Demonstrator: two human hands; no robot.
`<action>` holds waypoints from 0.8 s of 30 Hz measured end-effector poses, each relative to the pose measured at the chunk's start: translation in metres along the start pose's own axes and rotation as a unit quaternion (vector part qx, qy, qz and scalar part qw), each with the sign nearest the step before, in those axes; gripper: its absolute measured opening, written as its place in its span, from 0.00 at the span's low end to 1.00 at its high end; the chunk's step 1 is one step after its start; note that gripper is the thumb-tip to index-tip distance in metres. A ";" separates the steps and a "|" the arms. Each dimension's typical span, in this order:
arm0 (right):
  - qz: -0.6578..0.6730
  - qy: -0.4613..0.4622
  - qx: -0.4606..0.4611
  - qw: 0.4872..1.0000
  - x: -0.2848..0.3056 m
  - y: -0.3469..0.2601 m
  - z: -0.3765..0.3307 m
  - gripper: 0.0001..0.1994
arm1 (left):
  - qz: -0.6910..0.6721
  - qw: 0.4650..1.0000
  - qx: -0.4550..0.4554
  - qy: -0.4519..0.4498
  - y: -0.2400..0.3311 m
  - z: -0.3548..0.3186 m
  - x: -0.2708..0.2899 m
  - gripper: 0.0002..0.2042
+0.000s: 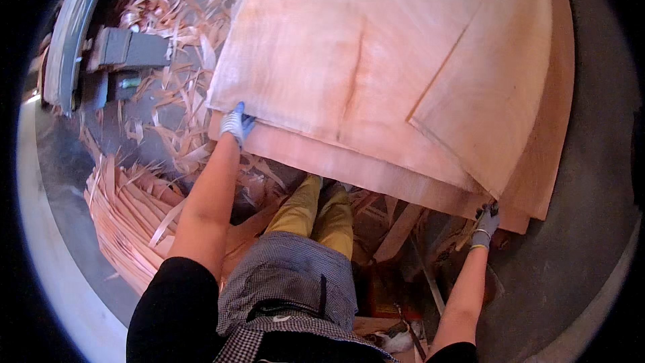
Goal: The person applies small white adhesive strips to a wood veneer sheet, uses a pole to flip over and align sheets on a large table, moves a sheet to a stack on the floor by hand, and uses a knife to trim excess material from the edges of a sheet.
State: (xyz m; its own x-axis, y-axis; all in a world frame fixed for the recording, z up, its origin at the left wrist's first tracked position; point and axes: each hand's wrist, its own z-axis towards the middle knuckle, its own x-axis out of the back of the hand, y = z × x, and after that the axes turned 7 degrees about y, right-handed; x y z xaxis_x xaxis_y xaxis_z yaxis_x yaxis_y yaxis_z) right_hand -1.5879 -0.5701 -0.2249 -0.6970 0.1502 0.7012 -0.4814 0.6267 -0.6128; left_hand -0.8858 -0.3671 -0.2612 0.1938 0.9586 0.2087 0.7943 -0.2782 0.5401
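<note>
Pinched along their near edge, thin wood sheets [289, 47] span from left hand [236, 125] at left to right hand [485, 224] at right, spaced wide, apparently for balance.

Falls brightest on the wood sheets [302, 60], washing out toward the top with a warm pink-orange cast. Drops to dim grey over the floor [591, 161] at right, and to deep shadow beneath the sheets' near edge. Glints bluish-white along the rail [70, 40] at upper left. Loses nearly all detail in the black sleeves [171, 312]. Bends straight edges toward a black, blue-fringed circular rim; looks slightly soft among the wood strips [134, 218].
</note>
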 end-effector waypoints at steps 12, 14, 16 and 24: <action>0.045 0.047 0.046 0.997 -0.019 0.017 -0.005 0.15 | -0.086 0.995 0.046 0.016 -0.007 0.041 0.027 0.13; -0.017 0.078 0.109 0.991 0.005 0.051 0.018 0.17 | -0.070 0.996 0.055 -0.017 -0.010 0.056 0.011 0.14; 0.037 0.014 0.036 0.999 -0.023 0.019 -0.004 0.20 | -0.072 0.997 0.035 0.010 -0.007 0.051 0.036 0.16; -0.357 -0.216 0.033 0.908 0.007 0.027 -0.112 0.24 | 0.120 0.990 -0.038 -0.069 -0.038 0.008 0.048 0.22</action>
State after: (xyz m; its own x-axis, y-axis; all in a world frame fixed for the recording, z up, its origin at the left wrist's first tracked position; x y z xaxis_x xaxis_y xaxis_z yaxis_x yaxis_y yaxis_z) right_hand -1.5463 -0.4662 -0.1959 -0.3315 -0.5995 0.7285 -0.9133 0.3977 -0.0883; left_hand -0.9025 -0.3098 -0.2782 0.4523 0.8620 0.2288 0.6714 -0.4980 0.5488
